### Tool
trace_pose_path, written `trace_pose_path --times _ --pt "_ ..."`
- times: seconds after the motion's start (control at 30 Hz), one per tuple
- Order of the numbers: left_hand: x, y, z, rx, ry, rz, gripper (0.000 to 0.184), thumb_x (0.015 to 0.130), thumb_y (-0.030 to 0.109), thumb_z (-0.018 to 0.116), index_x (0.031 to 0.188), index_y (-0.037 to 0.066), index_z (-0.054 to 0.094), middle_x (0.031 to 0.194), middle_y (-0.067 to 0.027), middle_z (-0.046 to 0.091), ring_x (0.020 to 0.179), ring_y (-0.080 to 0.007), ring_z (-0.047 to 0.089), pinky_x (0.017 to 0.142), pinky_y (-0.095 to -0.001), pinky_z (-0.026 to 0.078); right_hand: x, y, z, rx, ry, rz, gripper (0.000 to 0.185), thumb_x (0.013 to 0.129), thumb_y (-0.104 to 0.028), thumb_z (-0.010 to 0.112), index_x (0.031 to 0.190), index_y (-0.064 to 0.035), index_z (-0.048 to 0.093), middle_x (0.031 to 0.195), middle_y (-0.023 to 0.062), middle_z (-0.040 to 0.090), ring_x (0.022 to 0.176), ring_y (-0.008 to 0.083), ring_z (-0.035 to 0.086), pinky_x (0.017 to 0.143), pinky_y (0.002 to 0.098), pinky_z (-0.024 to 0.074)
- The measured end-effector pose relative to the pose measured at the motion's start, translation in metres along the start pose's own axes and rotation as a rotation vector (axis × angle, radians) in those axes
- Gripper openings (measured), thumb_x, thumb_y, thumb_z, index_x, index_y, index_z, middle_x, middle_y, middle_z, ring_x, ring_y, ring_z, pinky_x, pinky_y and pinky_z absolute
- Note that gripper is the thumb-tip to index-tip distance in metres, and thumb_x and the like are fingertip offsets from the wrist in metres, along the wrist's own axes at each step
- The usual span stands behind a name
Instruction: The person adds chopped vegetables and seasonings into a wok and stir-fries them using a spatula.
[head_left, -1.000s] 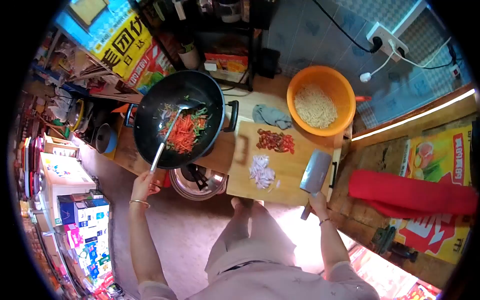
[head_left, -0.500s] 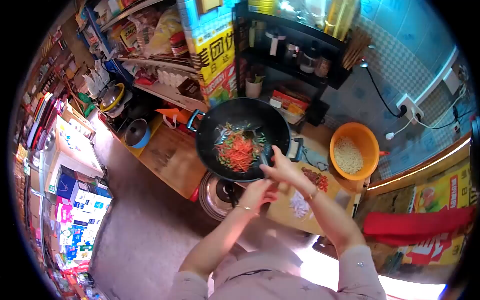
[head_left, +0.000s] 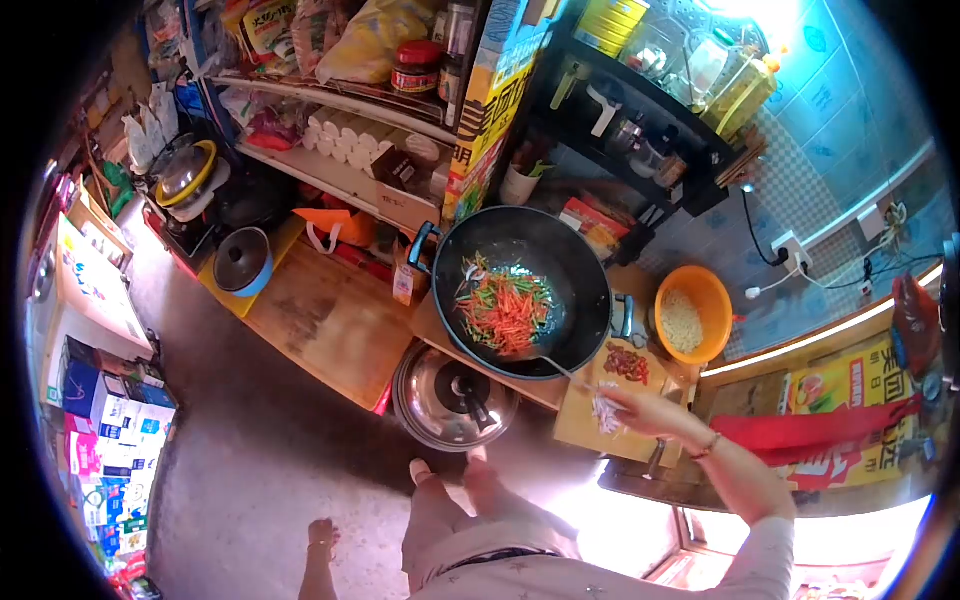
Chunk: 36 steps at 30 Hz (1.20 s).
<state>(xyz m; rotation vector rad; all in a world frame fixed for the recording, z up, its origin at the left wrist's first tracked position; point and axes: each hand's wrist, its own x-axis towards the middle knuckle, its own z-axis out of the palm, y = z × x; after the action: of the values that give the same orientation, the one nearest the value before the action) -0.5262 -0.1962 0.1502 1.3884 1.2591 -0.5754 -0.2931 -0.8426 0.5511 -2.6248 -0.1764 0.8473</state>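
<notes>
My right hand is closed round the handle of a metal spatula. Its far end reaches over the near rim of a black wok and into shredded red and green vegetables; that end is partly hidden among them. Well away from the wok, my left hand hangs low over the floor, its fingers loose and nothing visible in it. Under my right hand lies a cutting board with chopped red pieces and pale sliced pieces.
An orange bowl of pale food stands right of the wok. A glass lid sits below it. Left are a wooden board and a lidded blue pot. A knife lies near the cutting board. Shelves rise behind.
My left hand has left the area by the wok and dropped to the lower left. My right hand has drawn back toward the cutting board with the spatula. The view has shifted.
</notes>
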Motion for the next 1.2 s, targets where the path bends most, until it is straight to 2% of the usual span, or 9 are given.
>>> trace_pose_path --times 0.13,0.2,0.27,0.3,0.4,0.67,0.8,1.07,1.2 --pt "-0.015 -0.015 -0.013 -0.165 0.071 -0.156 0.014 0.084 0.027 0.052 0.09 0.014 0.053 0.075 -0.0097 0.06 0.053 -0.0228 0.057 0.042 -0.0321 0.045 0.069 -0.019 0.033 0.048 0.12 0.175 0.048 0.085 -0.007 0.049 0.131 -0.012 0.039 0.11 0.0173 0.058 0.098 0.0237 0.059 0.078 0.0343 0.0459" --pt "-0.017 -0.015 -0.001 -0.494 -0.06 -0.029 0.023 0.087 0.025 0.048 0.103 0.009 0.054 0.077 -0.0122 0.061 0.053 -0.0267 0.059 0.045 -0.0355 0.048 0.103 0.004 0.041 0.258 0.511 -0.128 0.047 0.087 -0.01 0.048 0.132 -0.012 0.038 0.102 0.0185 0.061 0.089 0.0245 0.062 0.073 0.0363 0.0474" --pt "-0.041 -0.005 0.031 -0.438 -0.19 0.161 0.026 0.085 0.024 0.053 0.104 0.006 0.055 0.083 -0.0139 0.063 0.064 -0.0311 0.063 0.054 -0.0349 0.054 0.132 -0.001 0.02 0.198 0.623 -0.204 0.045 0.083 -0.011 0.048 0.127 -0.0096 0.041 0.089 0.0278 0.058 0.08 0.0428 0.057 0.071 0.0462 0.0461" --pt "-0.051 0.003 0.046 -0.405 -0.244 0.137 0.025 0.085 0.022 0.054 0.103 0.004 0.056 0.082 -0.014 0.063 0.063 -0.0289 0.063 0.054 -0.0349 0.054 0.115 -0.053 -0.017 0.245 0.397 0.067 0.047 0.083 -0.011 0.048 0.129 -0.0088 0.039 0.089 0.0282 0.058 0.082 0.0433 0.057 0.071 0.0465 0.0455" --pt "-0.055 0.002 0.073 0.198 -0.348 0.476 0.023 0.087 0.019 0.051 0.102 0.003 0.056 0.082 -0.0145 0.063 0.062 -0.0261 0.063 0.052 -0.033 0.053 0.135 -0.016 0.015 -0.011 0.353 0.048 0.049 0.083 -0.011 0.048 0.131 -0.0101 0.036 0.086 0.0282 0.058 0.078 0.0431 0.058 0.068 0.0473 0.0448" --pt "-0.064 -0.008 0.079 -0.202 -0.129 0.051 0.022 0.086 0.017 0.051 0.102 0.003 0.055 0.082 -0.016 0.062 0.06 -0.0247 0.063 0.049 -0.0316 0.052 -0.021 -0.015 -0.032 -0.148 -0.016 -0.065 0.052 0.08 -0.007 0.048 0.131 -0.0156 0.039 0.085 0.0225 0.06 0.074 0.0389 0.06 0.068 0.044 0.0472" --pt "-0.054 -0.019 0.088 -0.187 -0.055 -0.012 0.023 0.084 0.021 0.055 0.098 0.004 0.056 0.079 -0.0144 0.062 0.06 -0.026 0.063 0.048 -0.0324 0.052 0.086 0.022 -0.007 -0.101 0.328 -0.122 0.048 0.082 -0.008 0.047 0.129 -0.0126 0.037 0.072 0.0266 0.057 0.067 0.0425 0.058 0.06 0.0491 0.0449" --pt "-0.073 0.022 0.106 0.184 0.056 0.619 0.032 0.087 0.026 0.052 0.078 -0.003 0.062 0.056 -0.0109 0.06 0.055 -0.0162 0.059 0.049 -0.0268 0.049 0.115 -0.024 -0.005 -0.071 0.224 -0.033 0.047 0.083 -0.011 0.046 0.13 -0.0093 0.037 0.079 0.0283 0.059 0.073 0.0408 0.059 0.064 0.0466 0.0465" --pt "-0.072 0.003 0.101 0.105 0.043 0.192 0.039 0.088 0.038 0.049 0.081 0.002 0.063 0.065 -0.0088 0.063 0.056 -0.0165 0.057 0.048 -0.0319 0.046 0.01 -0.059 -0.067 -0.01 -0.056 0.118 0.043 0.086 -0.016 0.047 0.129 -0.0154 0.04 0.092 0.0198 0.061 0.081 0.0345 0.06 0.07 0.0405 0.0463"
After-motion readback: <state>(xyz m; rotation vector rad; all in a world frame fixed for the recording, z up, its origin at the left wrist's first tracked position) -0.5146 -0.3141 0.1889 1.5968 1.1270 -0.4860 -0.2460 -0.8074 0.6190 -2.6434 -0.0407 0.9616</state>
